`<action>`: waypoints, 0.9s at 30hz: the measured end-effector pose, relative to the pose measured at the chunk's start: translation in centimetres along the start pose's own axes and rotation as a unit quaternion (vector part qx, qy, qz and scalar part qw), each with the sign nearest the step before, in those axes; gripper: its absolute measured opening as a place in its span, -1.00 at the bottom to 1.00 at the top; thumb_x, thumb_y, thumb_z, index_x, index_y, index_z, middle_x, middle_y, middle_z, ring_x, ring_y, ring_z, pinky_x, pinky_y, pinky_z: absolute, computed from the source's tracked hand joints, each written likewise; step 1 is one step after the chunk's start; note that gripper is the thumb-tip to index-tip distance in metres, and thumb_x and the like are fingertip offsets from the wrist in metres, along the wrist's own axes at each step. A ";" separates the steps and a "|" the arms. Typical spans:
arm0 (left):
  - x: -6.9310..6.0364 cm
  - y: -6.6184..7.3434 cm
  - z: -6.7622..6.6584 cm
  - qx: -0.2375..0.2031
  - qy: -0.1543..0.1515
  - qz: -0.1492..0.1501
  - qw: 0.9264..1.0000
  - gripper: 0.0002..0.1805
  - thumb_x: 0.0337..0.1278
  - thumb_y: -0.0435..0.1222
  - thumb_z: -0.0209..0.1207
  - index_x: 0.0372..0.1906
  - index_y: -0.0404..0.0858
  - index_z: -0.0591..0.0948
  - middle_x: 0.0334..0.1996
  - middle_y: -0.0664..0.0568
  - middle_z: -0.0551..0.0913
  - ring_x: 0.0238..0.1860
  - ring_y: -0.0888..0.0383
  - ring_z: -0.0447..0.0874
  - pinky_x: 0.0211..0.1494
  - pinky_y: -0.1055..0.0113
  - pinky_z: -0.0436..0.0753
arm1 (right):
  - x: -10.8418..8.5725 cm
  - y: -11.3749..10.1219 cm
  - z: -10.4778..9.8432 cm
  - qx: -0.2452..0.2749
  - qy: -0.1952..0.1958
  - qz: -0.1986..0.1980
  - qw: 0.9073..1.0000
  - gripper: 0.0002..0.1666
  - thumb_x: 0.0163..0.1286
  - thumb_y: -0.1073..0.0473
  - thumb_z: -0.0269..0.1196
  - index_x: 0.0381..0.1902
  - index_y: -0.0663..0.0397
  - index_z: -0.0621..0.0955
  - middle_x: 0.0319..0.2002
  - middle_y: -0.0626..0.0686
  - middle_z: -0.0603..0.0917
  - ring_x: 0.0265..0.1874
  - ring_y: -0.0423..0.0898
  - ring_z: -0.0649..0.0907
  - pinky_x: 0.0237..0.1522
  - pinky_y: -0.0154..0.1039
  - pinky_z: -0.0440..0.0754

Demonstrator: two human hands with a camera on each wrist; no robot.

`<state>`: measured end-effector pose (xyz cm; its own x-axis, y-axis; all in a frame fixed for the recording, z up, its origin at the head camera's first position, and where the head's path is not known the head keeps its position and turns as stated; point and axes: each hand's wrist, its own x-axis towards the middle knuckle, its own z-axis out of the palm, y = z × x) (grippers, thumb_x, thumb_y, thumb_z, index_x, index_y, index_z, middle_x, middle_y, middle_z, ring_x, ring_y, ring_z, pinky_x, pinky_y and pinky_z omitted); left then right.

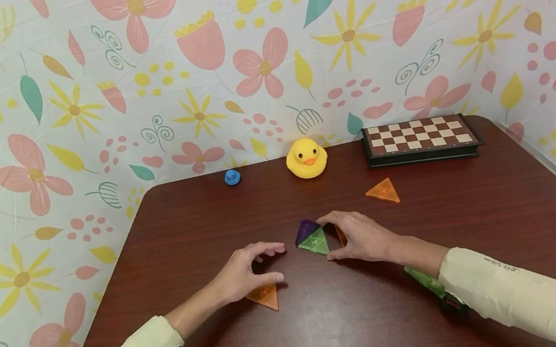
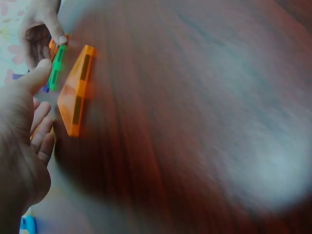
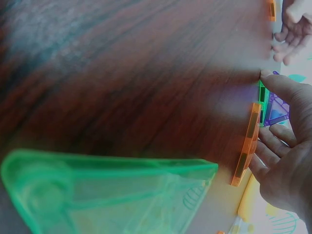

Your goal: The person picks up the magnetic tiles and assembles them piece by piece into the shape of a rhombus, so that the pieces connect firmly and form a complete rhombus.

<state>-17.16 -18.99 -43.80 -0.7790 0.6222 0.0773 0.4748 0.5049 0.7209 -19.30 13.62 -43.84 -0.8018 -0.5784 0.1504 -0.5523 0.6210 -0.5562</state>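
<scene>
A green translucent triangle tile (image 1: 316,242) meets a purple triangle tile (image 1: 307,230) edge to edge, mid-table. My right hand (image 1: 361,237) pinches the green tile between its thumb and index finger. Behind those fingers, an orange triangle tile (image 1: 341,236) is partly hidden; it shows better in the right wrist view (image 3: 247,146). To the left, my left hand (image 1: 248,271) hovers with its fingers apart and holds nothing. Partly covered by that hand, another orange triangle tile (image 1: 267,297) lies on the table, also seen in the left wrist view (image 2: 75,95).
A green triangle tile (image 1: 423,280) lies beneath my right forearm. Farther back is one more orange triangle tile (image 1: 385,191). Along the wall stand a small blue duck (image 1: 232,177), a yellow duck (image 1: 307,159) and a checkered board box (image 1: 421,138).
</scene>
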 end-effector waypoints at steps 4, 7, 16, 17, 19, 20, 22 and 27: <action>-1.0 -0.3 -0.3 0.012 -0.007 0.024 1.000 -0.32 0.17 -0.17 0.56 0.40 -0.17 0.62 0.24 0.14 0.70 0.17 0.11 0.61 0.22 0.17 0.62 | 0.0 0.0 0.0 -0.001 -0.001 0.001 1.000 -0.15 0.18 0.07 0.66 0.35 0.26 0.58 0.21 0.17 0.69 0.14 0.06 0.68 0.21 0.10 0.67; -1.7 -0.7 -0.5 0.023 -0.010 0.044 0.999 -0.29 0.13 -0.15 0.58 0.39 -0.15 0.62 0.23 0.15 0.70 0.14 0.12 0.61 0.19 0.18 0.62 | -0.1 -0.1 -0.1 -0.002 -0.001 0.004 1.000 -0.15 0.17 0.08 0.67 0.35 0.26 0.58 0.22 0.17 0.69 0.15 0.06 0.68 0.21 0.10 0.67; -3.5 -1.4 -0.9 0.043 -0.023 0.045 0.998 -0.23 0.06 -0.02 0.61 0.41 -0.02 0.61 0.23 0.26 0.68 0.14 0.18 0.57 0.20 0.24 0.60 | -0.1 -0.1 -0.2 -0.004 -0.001 0.004 1.000 -0.15 0.17 0.08 0.66 0.35 0.25 0.58 0.22 0.16 0.69 0.15 0.06 0.67 0.21 0.10 0.66; -3.6 -1.4 -0.9 0.043 -0.026 0.044 0.998 -0.22 0.05 -0.02 0.62 0.41 -0.02 0.61 0.24 0.27 0.67 0.15 0.18 0.56 0.21 0.23 0.60 | -0.1 -0.1 -0.2 -0.004 -0.001 0.004 1.000 -0.15 0.18 0.08 0.66 0.35 0.25 0.58 0.22 0.16 0.69 0.15 0.06 0.67 0.21 0.10 0.66; -3.7 -1.3 -0.9 0.042 -0.029 0.048 0.998 -0.21 0.04 -0.03 0.63 0.42 -0.02 0.61 0.26 0.27 0.66 0.17 0.18 0.56 0.24 0.22 0.60 | -0.1 -0.1 -0.2 -0.005 -0.001 0.004 1.000 -0.15 0.18 0.07 0.66 0.35 0.25 0.58 0.21 0.16 0.69 0.14 0.06 0.67 0.21 0.10 0.67; -3.8 -1.3 -0.9 0.041 -0.030 0.050 0.997 -0.20 0.03 -0.04 0.63 0.42 -0.02 0.61 0.27 0.27 0.66 0.18 0.17 0.56 0.25 0.22 0.60 | -0.1 -0.1 -0.2 -0.004 -0.001 0.004 1.000 -0.15 0.18 0.08 0.66 0.35 0.25 0.58 0.21 0.16 0.69 0.13 0.05 0.67 0.20 0.10 0.67; -3.9 -1.3 -0.9 0.041 -0.031 0.055 0.997 -0.21 0.03 -0.05 0.63 0.41 -0.03 0.62 0.27 0.27 0.65 0.19 0.17 0.55 0.25 0.22 0.60 | -0.1 -0.1 -0.2 -0.003 -0.002 0.003 1.000 -0.15 0.18 0.08 0.66 0.35 0.25 0.58 0.21 0.16 0.69 0.12 0.04 0.68 0.19 0.09 0.67; -4.0 -1.5 -0.9 0.042 -0.029 0.056 0.997 -0.25 0.05 -0.07 0.62 0.39 -0.01 0.64 0.24 0.27 0.66 0.19 0.18 0.55 0.24 0.23 0.60 | -0.2 -0.2 -0.1 -0.003 -0.002 0.003 1.000 -0.15 0.18 0.08 0.66 0.35 0.25 0.58 0.21 0.16 0.69 0.09 0.02 0.67 0.18 0.07 0.68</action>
<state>-15.07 -22.75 -44.57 -0.6955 0.7097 0.1124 0.5919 0.4771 0.6496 -19.12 13.70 -43.66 -0.8038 -0.5774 0.1433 -0.5493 0.6278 -0.5516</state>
